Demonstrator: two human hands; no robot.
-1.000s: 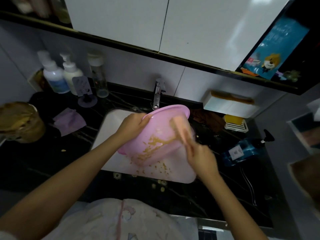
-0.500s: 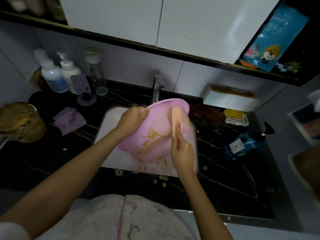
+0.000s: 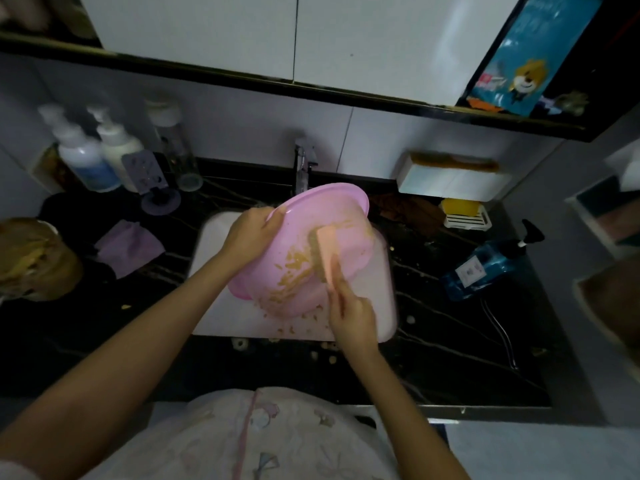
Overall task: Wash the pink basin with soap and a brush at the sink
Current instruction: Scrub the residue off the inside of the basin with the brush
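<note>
Nearest you, your right hand (image 3: 351, 313) is wrapped round the near end of the brush (image 3: 323, 252). The forefinger lies along its back, and the bristles press into the inside wall of the pink basin (image 3: 277, 268).

The basin hangs tilted over the white sink (image 3: 213, 258) with its mouth turned toward you. Its low edge sits at about 6 o'clock, down in the bowl of the sink; whether it rests on the bottom you cannot tell. Yellowish residue smears its inside, and crumbs of it lie on the sink floor just below.

Your left hand (image 3: 254, 230) grips the rim at about 10 o'clock, fingers curled over the edge.

Judge the basin as light, thin plastic. It is not fragile, but it will likely flex under a hard stroke and be slippery once wet and soapy. The rolled rim looks like its stiffest part, so hold there, opposite the brush, and let your grip take the push.

Farther back, the tap (image 3: 303, 164) stands at 12 o'clock just behind the rim. A yellow soap bar (image 3: 460, 206) sits in its dish at 2 o'clock, and a blue pump bottle (image 3: 485, 268) lies on the counter at 3 o'clock.
</note>
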